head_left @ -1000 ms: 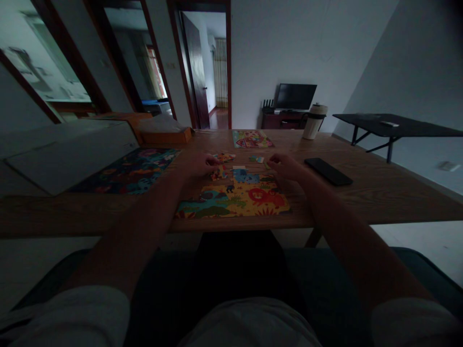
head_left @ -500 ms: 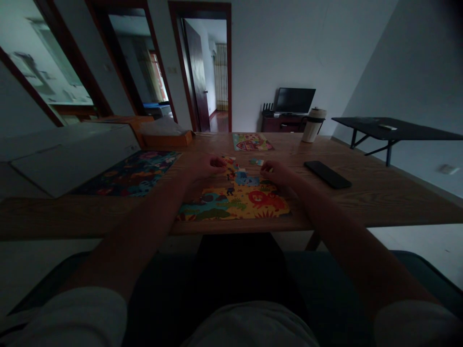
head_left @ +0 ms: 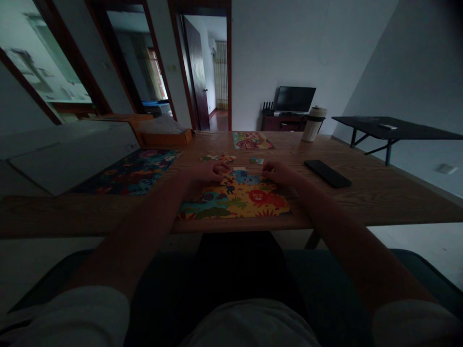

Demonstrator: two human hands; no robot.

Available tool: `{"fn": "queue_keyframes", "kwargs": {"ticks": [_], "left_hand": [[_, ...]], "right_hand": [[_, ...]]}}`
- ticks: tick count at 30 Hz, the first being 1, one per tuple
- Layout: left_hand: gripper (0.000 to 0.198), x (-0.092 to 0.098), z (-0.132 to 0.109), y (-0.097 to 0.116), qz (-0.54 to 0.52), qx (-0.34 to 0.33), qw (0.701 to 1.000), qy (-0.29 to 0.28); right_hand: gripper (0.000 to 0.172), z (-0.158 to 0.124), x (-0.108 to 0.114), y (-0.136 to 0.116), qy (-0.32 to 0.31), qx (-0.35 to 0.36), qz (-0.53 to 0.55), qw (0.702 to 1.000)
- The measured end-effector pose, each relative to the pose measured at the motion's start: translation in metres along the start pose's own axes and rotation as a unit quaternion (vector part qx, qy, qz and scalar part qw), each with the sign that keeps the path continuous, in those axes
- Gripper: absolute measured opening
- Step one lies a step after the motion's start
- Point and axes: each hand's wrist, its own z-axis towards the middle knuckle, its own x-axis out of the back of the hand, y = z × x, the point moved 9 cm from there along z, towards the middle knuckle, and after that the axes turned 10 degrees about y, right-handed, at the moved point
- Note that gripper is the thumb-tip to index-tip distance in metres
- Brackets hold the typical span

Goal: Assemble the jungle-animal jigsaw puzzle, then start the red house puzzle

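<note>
A partly assembled jigsaw puzzle (head_left: 235,205) with a red lion, a blue elephant and a yellow ground lies on the table before me. My left hand (head_left: 214,171) is at its upper left edge, fingers curled and pinched on a small puzzle piece that they mostly cover. At the upper right edge, beside the elephant, rests my right hand (head_left: 277,172) with its fingers bent together; what they hold, if anything, is hidden. Loose puzzle pieces (head_left: 227,157) lie just beyond my left hand, and other pieces (head_left: 256,161) lie beyond the puzzle, nearer my right hand.
A dark finished puzzle (head_left: 133,168) lies at left beside a white box (head_left: 72,154) and an orange box (head_left: 166,138). A pink puzzle (head_left: 252,140) is farther back. A black phone (head_left: 327,173) and a pale tumbler (head_left: 313,126) stand or lie to the right on the wooden table (head_left: 390,202).
My left hand has come nearer to me, from the loose pieces to the puzzle's upper left edge, uncovering pieces behind it. The right hand has barely moved.
</note>
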Motion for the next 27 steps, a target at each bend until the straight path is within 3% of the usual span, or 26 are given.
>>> {"fn": "queue_keyframes", "kwargs": {"ticks": [5,13,18,27], "left_hand": [[0.055,0.002,-0.004,0.0,0.061,0.006,0.998,0.01],[0.047,-0.01,-0.002,0.009,0.049,-0.03,0.998,-0.024],[0.047,-0.007,-0.006,0.01,0.056,-0.021,0.998,-0.01],[0.032,-0.009,-0.007,0.021,0.126,-0.045,0.99,-0.039]], "right_hand": [[0.008,-0.001,0.001,0.002,0.005,-0.005,-0.002,1.0],[0.008,0.001,0.002,0.005,0.005,-0.011,-0.002,1.0],[0.007,0.003,0.005,0.006,0.031,0.006,-0.001,1.0],[0.033,0.011,0.027,0.036,0.116,-0.096,-0.104,0.983]]}}
